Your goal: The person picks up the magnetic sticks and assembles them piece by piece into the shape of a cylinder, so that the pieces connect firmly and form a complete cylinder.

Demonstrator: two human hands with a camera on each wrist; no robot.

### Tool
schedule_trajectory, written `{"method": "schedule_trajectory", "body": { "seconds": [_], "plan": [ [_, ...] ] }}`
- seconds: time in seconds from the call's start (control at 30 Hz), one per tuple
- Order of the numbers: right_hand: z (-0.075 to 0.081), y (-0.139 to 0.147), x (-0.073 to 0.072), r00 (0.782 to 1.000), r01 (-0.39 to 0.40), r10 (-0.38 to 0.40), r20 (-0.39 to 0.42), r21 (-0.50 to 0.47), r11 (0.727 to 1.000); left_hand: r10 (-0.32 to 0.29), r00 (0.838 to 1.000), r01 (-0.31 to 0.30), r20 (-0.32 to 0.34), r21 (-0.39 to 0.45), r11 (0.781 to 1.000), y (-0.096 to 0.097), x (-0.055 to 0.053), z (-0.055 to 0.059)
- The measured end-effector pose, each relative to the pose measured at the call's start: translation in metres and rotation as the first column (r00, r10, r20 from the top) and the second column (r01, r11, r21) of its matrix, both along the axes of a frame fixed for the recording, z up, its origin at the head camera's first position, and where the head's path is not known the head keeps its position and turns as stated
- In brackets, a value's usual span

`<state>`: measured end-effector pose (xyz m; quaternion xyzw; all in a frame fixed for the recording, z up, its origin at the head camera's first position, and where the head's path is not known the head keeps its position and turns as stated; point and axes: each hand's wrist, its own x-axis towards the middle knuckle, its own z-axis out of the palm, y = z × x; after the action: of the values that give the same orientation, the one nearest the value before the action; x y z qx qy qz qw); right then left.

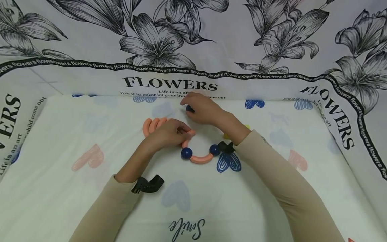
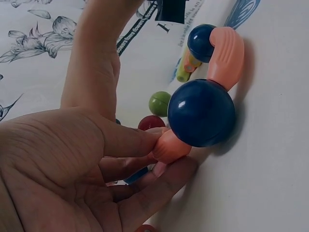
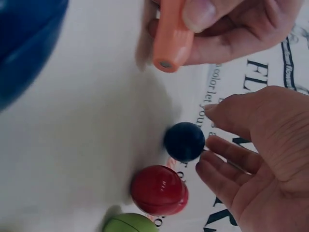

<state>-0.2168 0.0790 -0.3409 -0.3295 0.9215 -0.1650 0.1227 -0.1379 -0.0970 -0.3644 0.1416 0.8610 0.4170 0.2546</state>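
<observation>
My left hand [image 1: 169, 133] pinches an orange curved rod [image 2: 173, 146] between thumb and fingers; its free end shows a small metal disc in the right wrist view. That rod joins a blue ball [image 1: 186, 153], followed by a second orange curved rod [image 1: 201, 159] and another blue ball [image 1: 214, 150], forming an open arc on the cloth. Farther back, my right hand [image 1: 204, 109] is at a loose blue ball [image 3: 184, 141]. Its fingertips are close beside that ball, while the thumb stands apart from it.
Several orange curved rods [image 1: 147, 127] lie side by side left of the left hand. A red ball [image 3: 157, 190] and a green ball [image 3: 130, 223] rest near the loose blue one. Yellow pieces [image 1: 226, 136] are partly hidden by the right forearm. Printed cloth [image 1: 90, 198] covers the surface.
</observation>
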Motion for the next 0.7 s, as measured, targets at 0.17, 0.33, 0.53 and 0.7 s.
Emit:
{"method": "schedule_trajectory", "body": {
  "seconds": [0.17, 0.33, 0.53, 0.7],
  "plan": [
    [-0.0010, -0.0027, -0.0002, 1.000, -0.003, 0.002, 0.011, 0.020, 1.000, 0.025, 1.000, -0.025, -0.005, 0.004, 1.000, -0.0022, 0.0017, 0.0007],
    [0.0011, -0.0019, -0.0008, 1.000, 0.004, -0.004, 0.003, 0.021, 1.000, 0.042, 0.999, -0.042, 0.019, -0.018, 0.999, -0.0024, 0.0002, 0.0021],
    [-0.0028, 0.0007, 0.0024, 1.000, 0.017, -0.017, 0.004, 0.029, 0.999, 0.043, 0.998, -0.043, 0.043, 0.004, 0.999, -0.0007, 0.0007, 0.0001],
    [-0.0078, 0.0017, 0.0012, 1.000, 0.019, -0.019, 0.002, 0.005, 1.000, 0.057, 0.996, -0.058, 0.062, 0.011, 0.998, -0.0017, 0.0011, 0.0008]
  ]
}}
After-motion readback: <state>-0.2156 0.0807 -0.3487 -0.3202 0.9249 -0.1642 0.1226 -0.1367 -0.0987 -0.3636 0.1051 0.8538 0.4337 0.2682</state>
